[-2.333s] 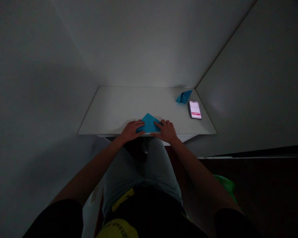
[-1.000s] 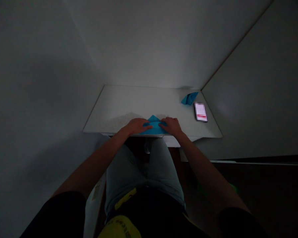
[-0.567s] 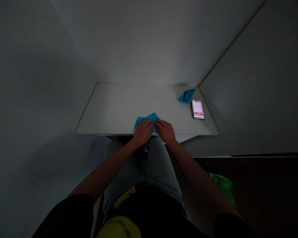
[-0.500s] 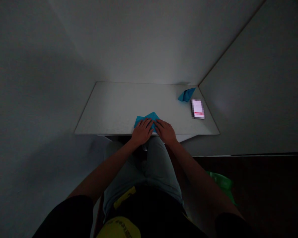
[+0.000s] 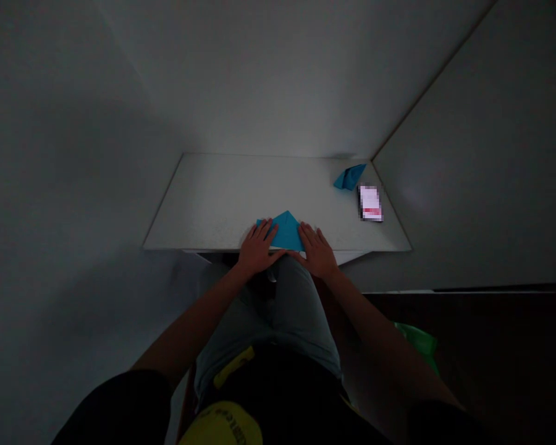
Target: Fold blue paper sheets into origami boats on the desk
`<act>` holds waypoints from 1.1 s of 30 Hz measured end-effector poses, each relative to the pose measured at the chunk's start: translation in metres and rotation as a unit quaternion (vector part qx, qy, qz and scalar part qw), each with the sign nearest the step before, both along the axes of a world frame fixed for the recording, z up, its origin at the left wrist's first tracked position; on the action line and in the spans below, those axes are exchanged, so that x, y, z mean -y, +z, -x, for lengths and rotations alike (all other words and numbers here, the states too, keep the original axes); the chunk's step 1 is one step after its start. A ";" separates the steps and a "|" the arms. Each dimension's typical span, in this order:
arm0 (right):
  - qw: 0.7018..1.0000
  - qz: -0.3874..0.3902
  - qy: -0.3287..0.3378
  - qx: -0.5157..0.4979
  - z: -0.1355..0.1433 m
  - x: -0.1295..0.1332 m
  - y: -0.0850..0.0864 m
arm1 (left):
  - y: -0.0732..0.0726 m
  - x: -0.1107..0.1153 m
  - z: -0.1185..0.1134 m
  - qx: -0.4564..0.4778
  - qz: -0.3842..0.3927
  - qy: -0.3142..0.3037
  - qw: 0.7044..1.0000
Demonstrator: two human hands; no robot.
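Observation:
A folded piece of blue paper (image 5: 288, 232) lies flat at the front edge of the white table (image 5: 217, 191), its peak pointing away from me. My left hand (image 5: 257, 246) rests on the paper's left part with the fingers spread, covering some of it. On the right side, my right hand (image 5: 319, 250) lies with spread fingers, the fingertips touching the paper's right edge. Both thumbs reach toward each other along the front edge of the table.
A folded blue paper shape (image 5: 350, 177) stands at the table's back right corner. Just in front of it lies a phone (image 5: 370, 203) with a lit, blurred screen. Walls border the table behind and at the right. A green object (image 5: 419, 343) is low at the right.
My hands have moved apart, toward the two sides of the paper, and their fingers are more spread. More of the paper's middle shows between them.

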State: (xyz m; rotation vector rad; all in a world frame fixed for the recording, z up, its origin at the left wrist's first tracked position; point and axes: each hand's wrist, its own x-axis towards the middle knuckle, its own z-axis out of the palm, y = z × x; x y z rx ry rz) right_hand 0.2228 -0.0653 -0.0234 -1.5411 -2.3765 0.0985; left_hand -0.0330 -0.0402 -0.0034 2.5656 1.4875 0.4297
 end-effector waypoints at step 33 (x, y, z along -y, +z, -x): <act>0.953 0.103 -0.122 -0.258 -0.021 -0.064 0.007 | 0.014 -0.040 0.009 0.123 -0.029 0.136 0.983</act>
